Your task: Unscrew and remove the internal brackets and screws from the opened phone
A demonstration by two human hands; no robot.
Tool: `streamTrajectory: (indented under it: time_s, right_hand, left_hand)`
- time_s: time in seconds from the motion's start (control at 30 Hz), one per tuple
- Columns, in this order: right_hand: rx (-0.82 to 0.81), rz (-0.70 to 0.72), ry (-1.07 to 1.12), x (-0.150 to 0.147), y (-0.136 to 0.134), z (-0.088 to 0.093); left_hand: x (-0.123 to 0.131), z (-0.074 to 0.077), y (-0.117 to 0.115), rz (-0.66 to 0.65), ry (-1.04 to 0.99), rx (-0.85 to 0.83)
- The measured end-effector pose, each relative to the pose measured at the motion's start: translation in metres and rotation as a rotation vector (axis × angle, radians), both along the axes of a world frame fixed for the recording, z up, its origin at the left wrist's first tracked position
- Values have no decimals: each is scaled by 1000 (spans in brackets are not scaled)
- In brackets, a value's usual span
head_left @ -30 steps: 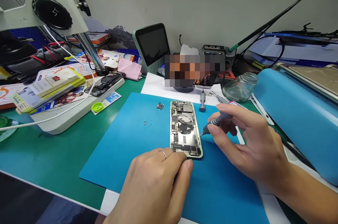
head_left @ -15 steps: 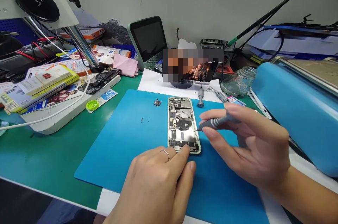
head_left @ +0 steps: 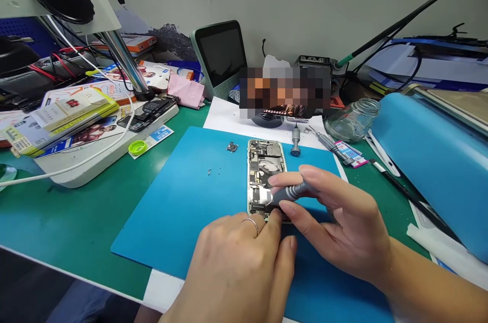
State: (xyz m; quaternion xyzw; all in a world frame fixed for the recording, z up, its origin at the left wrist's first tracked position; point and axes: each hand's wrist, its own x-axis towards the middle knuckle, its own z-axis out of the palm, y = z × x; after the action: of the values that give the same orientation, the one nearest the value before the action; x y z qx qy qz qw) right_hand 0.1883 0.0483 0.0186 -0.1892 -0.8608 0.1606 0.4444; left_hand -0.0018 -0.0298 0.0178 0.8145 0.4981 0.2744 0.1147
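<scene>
An opened phone (head_left: 263, 165) with its inner parts showing lies on the blue mat (head_left: 183, 201). My left hand (head_left: 236, 262), a ring on one finger, rests its fingertips on the phone's near end and pins it down. Between the thumb and fingers of my right hand (head_left: 335, 216) is a grey screwdriver (head_left: 288, 193), slanted over the lower part of the phone. Its tip is too small to make out clearly. Left of the phone lie a small dark component (head_left: 232, 147) and tiny metal pieces (head_left: 209, 171).
Two more screwdrivers, one upright (head_left: 295, 141) and one lying (head_left: 331, 145), are behind the mat near a glass jar (head_left: 353, 120). A microscope stand (head_left: 125, 66) and boxes (head_left: 76, 115) fill the left; a blue roll-shaped object (head_left: 430, 160) is at right.
My right hand has moved left and nearer, taking the screwdriver from the phone's right edge to over its lower part. My left hand stays on the phone. The whole view has shifted slightly.
</scene>
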Motion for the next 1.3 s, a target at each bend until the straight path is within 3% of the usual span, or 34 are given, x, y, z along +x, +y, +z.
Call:
streamTrajectory:
  time_s: [0.5, 0.7, 0.93, 1.3]
  right_hand:
    - [-24, -1, 9, -2, 0, 1]
    - [-31, -1, 12, -9, 5, 2]
    - [56, 99, 34, -25, 10, 4]
    - [-181, 59, 79, -18, 9, 5]
  left_hand:
    - [9, 3, -1, 86, 20, -4]
    - [5, 11, 0, 74, 28, -9]
    - [1, 3, 0, 15, 56, 25]
    - [-4, -6, 2, -18, 64, -12]
